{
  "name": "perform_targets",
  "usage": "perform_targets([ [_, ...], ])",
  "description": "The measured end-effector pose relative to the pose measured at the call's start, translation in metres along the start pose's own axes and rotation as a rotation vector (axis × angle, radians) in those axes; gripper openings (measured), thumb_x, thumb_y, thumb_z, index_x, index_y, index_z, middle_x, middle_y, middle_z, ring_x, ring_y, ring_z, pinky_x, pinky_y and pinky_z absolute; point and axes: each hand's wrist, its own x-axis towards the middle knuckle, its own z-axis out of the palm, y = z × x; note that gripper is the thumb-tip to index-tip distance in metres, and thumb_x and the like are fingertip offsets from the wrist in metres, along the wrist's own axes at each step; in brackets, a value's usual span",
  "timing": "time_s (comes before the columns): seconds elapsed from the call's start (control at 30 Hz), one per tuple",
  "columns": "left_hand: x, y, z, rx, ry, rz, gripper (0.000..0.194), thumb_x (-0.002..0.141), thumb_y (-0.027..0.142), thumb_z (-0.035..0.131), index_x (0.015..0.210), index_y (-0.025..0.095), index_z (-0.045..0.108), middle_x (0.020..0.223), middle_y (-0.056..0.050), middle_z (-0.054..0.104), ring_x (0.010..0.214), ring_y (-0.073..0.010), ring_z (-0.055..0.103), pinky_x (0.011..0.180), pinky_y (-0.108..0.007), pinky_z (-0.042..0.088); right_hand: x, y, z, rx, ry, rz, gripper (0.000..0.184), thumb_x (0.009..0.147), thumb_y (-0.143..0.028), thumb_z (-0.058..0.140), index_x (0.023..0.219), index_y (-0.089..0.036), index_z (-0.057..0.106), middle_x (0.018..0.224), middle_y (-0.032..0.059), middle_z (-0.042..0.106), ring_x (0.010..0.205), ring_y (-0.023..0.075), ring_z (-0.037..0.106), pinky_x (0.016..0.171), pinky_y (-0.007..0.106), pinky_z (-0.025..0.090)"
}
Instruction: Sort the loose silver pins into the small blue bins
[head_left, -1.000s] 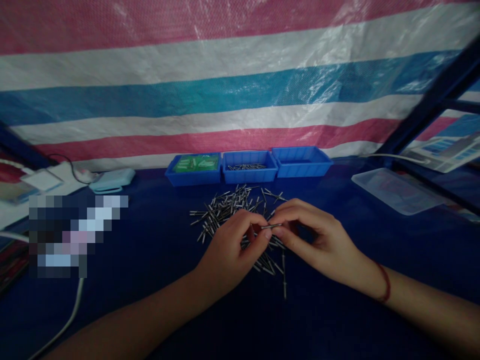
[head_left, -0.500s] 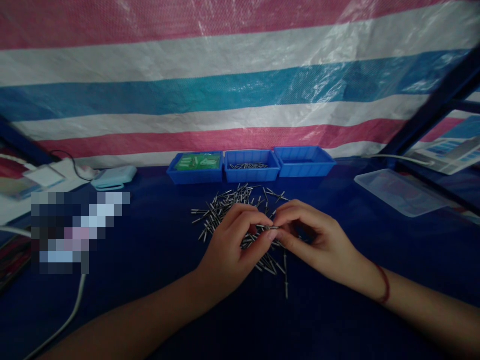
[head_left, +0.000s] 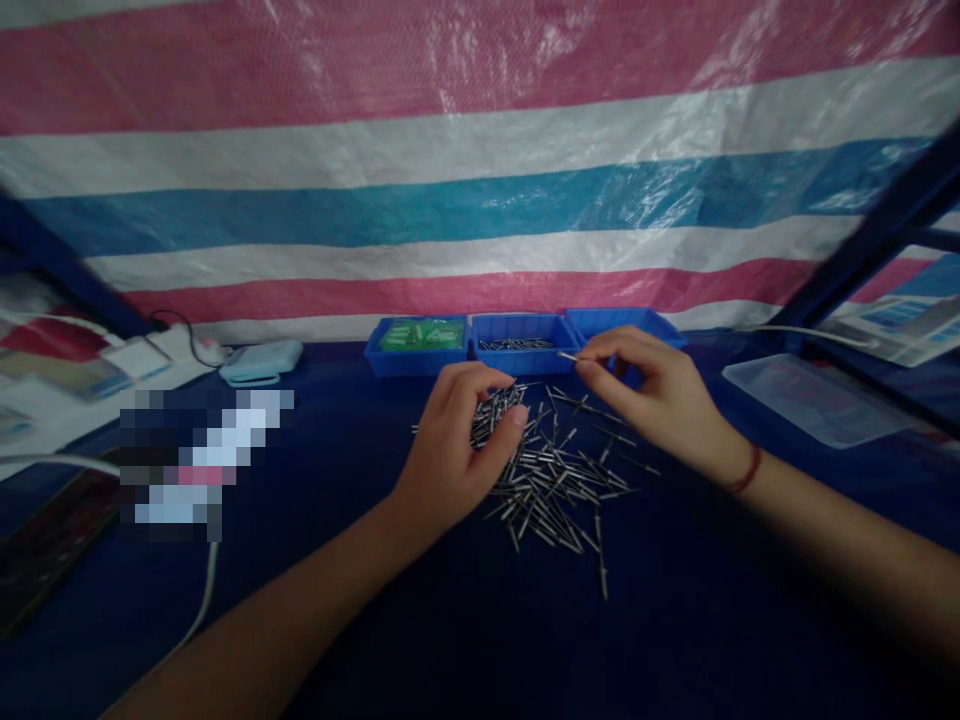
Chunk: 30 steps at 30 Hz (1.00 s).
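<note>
A loose pile of thin metal blind rivets (head_left: 555, 490) lies on the dark blue table. My left hand (head_left: 450, 440) hovers at the pile's left side, thumb and fingers apart and nothing between them. Raised beyond the pile, my right hand (head_left: 652, 390) pinches one blind rivet (head_left: 568, 356) between thumb and forefinger, its free end pointing left. That rivet is in front of the middle blue bin (head_left: 487, 362), which has similar metal pieces in it. Partly behind my right hand is the right blue bin (head_left: 589, 322); its inside is mostly hidden.
The left blue bin (head_left: 416, 366) holds green packets. Further left are a light blue case (head_left: 262, 360), a dark phone-like device (head_left: 60, 540), a white cable (head_left: 206, 590) and a pixelated patch. At right lies a clear plastic lid (head_left: 817, 400). A striped sheet (head_left: 450, 220) hangs behind.
My hands have parted. The right one has moved up and away toward the bins with the blind rivet; the left has let go and its fingers have spread. The view has shifted slightly.
</note>
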Motion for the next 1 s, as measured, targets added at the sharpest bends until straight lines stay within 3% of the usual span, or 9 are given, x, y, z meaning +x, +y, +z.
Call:
perform_targets([
  [0.13, 0.014, -0.029, -0.016, 0.177, 0.045, 0.050, 0.007, 0.088, 0.020, 0.050, 0.092, 0.018, 0.055, 0.094, -0.004, 0.052, 0.090, -0.0167, 0.053, 0.075, -0.032, 0.045, 0.038, 0.022, 0.014, -0.210, 0.008, -0.051, 0.012, 0.083, -0.025, 0.053, 0.080, -0.019, 0.062, 0.082, 0.0063, 0.065, 0.076, 0.0188, 0.059, 0.067, 0.033, 0.046],
  [0.27, 0.018, -0.045, -0.020, 0.243, 0.022, 0.025, 0.007, 0.087, 0.020, 0.051, 0.087, 0.017, 0.057, 0.092, -0.004, 0.053, 0.090, -0.0168, 0.054, 0.076, -0.032, 0.046, 0.050, 0.035, 0.026, -0.365, -0.037, -0.097, 0.017, 0.084, -0.029, 0.052, 0.076, -0.018, 0.063, 0.080, 0.0081, 0.066, 0.079, 0.0225, 0.059, 0.077, 0.039, 0.045],
  [0.43, 0.016, -0.040, -0.019, 0.236, -0.051, 0.004, 0.009, 0.088, 0.017, 0.048, 0.086, 0.017, 0.056, 0.092, -0.005, 0.054, 0.089, -0.0162, 0.054, 0.077, -0.031, 0.045, 0.028, 0.028, 0.016, -0.342, -0.007, -0.078, 0.022, 0.087, -0.030, 0.047, 0.072, -0.020, 0.060, 0.074, 0.0068, 0.064, 0.073, 0.0210, 0.058, 0.074, 0.040, 0.045],
  [0.63, 0.014, -0.029, -0.014, 0.198, -0.128, 0.040, 0.009, 0.086, 0.016, 0.049, 0.084, 0.017, 0.057, 0.086, -0.004, 0.057, 0.085, -0.0159, 0.055, 0.076, -0.031, 0.045, -0.006, 0.040, -0.006, -0.204, -0.112, 0.057, 0.021, 0.085, -0.030, 0.050, 0.073, -0.019, 0.063, 0.075, 0.0048, 0.065, 0.066, 0.0164, 0.059, 0.060, 0.032, 0.046],
  [0.8, 0.013, -0.020, -0.013, 0.116, -0.134, -0.131, 0.010, 0.086, 0.019, 0.050, 0.080, 0.017, 0.059, 0.082, -0.002, 0.059, 0.074, -0.0130, 0.056, 0.063, -0.025, 0.044, -0.018, 0.057, -0.009, -0.096, -0.158, 0.200, 0.025, 0.084, -0.033, 0.051, 0.072, -0.016, 0.064, 0.076, 0.0054, 0.067, 0.068, 0.0169, 0.061, 0.062, 0.031, 0.046],
  [1.0, 0.017, -0.016, -0.019, 0.119, -0.109, -0.193, 0.011, 0.085, 0.022, 0.052, 0.079, 0.017, 0.059, 0.081, -0.001, 0.060, 0.073, -0.0128, 0.056, 0.061, -0.024, 0.043, -0.022, 0.047, -0.002, -0.056, -0.265, 0.125, 0.022, 0.085, -0.028, 0.050, 0.075, -0.015, 0.064, 0.078, 0.0053, 0.067, 0.069, 0.0157, 0.061, 0.063, 0.029, 0.047],
])
